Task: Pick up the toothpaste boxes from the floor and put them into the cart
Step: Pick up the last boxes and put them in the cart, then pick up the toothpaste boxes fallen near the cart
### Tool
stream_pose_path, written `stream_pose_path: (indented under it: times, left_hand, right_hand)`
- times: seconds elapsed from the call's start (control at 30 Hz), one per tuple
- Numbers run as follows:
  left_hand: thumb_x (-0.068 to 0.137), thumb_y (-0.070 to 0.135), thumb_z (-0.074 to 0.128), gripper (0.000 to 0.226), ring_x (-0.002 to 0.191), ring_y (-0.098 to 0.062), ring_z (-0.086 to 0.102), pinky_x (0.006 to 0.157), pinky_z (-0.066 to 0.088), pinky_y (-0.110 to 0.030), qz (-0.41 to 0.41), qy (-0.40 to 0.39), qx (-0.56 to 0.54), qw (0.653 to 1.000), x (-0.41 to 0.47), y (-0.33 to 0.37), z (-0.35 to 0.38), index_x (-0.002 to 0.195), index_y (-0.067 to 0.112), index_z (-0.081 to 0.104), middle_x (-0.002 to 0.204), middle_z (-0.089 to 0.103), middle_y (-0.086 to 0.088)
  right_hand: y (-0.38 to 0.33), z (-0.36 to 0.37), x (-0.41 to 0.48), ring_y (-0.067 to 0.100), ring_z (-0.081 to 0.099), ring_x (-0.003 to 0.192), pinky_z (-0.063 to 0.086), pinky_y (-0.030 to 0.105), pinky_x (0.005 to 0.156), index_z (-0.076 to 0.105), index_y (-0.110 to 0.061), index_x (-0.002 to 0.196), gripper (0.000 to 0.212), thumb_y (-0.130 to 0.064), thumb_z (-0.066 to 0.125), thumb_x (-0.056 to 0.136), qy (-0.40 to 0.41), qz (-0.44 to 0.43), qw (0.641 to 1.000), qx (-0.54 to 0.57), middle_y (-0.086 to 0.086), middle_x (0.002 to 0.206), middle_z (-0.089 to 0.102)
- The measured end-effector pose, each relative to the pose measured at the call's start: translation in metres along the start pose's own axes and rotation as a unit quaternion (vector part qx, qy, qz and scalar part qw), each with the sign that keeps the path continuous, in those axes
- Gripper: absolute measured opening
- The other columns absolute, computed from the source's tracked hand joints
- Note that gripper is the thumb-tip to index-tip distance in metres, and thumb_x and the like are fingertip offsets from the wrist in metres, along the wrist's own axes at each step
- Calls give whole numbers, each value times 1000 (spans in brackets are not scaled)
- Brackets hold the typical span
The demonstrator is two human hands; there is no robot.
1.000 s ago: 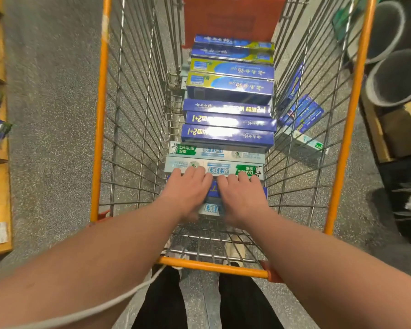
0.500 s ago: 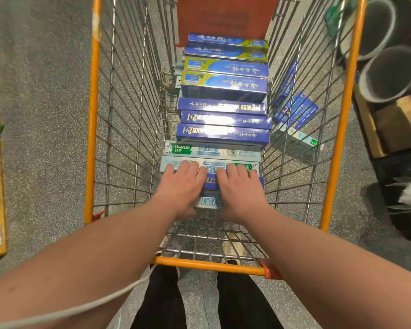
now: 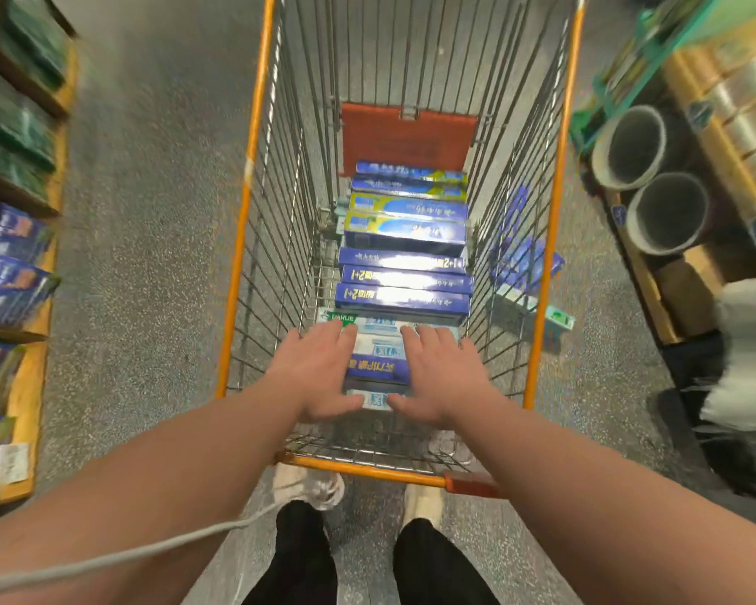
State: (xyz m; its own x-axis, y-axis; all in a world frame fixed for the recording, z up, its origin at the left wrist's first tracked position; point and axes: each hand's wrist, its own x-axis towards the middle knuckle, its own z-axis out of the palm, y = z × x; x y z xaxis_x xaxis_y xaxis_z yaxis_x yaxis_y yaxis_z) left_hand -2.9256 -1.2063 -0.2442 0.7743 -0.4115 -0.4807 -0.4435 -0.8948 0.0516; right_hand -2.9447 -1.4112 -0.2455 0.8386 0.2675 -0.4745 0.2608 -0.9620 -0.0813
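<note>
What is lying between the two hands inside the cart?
In the head view, toothpaste boxes in the cart fill the gap between the left hand and the right hand: a dark blue box among pale ones.

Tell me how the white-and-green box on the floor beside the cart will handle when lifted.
The box is a long flat-sided carton, so probably stiff, light, and unlikely to roll. Blue boxes seem to rest against it and may shift when it lifts.
</note>
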Motion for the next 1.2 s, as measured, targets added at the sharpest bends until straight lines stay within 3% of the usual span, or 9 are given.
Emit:
stream_pose_path:
  times: [0.23, 0.5, 0.63, 0.8, 1.03, 1.2]
  left_hand:
    - [79, 72, 52, 86, 126, -27, 50, 98, 48, -47, -63, 55, -11, 996, -82, 23, -95, 146, 20, 33, 140, 46, -1]
    - [83, 72, 48, 84, 132, -24, 47, 101, 48, -47, -32, 121, -18, 992, -145, 64, -162, 149, 23, 33, 147, 45, 1]
    - [69, 80, 31, 98, 136, -21, 46, 103, 48, -46, -16, 134, -28, 990, -174, 72, -179, 152, 27, 31, 153, 44, 4]
    - [85, 73, 49, 85, 135, -21, 49, 103, 48, -44, 12, 158, 5, 987, -209, 88, -178, 152, 24, 32, 151, 45, 4]
    - [91, 72, 45, 78, 135, -21, 48, 98, 49, -42, 65, 165, 30, 984, -234, 131, -173, 150, 23, 35, 150, 45, 4]
    - [91, 71, 47, 78, 136, -20, 47, 97, 48, -42, 97, 164, 38, 981, -224, 170, -181, 151, 23, 34, 151, 44, 4]
  right_hand:
    - [2, -100, -65, 32, 42, 134, 43, 51, 104, 26, -15, 154, 91, -70, 54, 87, 51, -46, 998, -1, 9, 148, 43]
    - [-3, -173, -146, 33, 53, 125, 48, 45, 95, 37, -18, 147, 74, -64, 54, 92, 113, -51, 992, 4, 7, 139, 53]
    - [-15, -179, -199, 31, 52, 129, 49, 45, 98, 38, -18, 148, 71, -61, 55, 94, 139, -15, 990, 35, 7, 142, 53]
    - [-41, -166, -256, 29, 50, 131, 48, 47, 98, 33, -19, 152, 72, -58, 54, 96, 147, 17, 988, 52, 6, 145, 51]
    - [-42, -153, -318, 28, 48, 136, 46, 48, 100, 30, -21, 156, 73, -58, 53, 97, 168, 52, 982, 62, 2, 152, 47]
    - [-8, -154, -345, 27, 53, 129, 47, 45, 95, 39, -22, 149, 63, -56, 54, 97, 186, 86, 976, 76, 2, 143, 53]
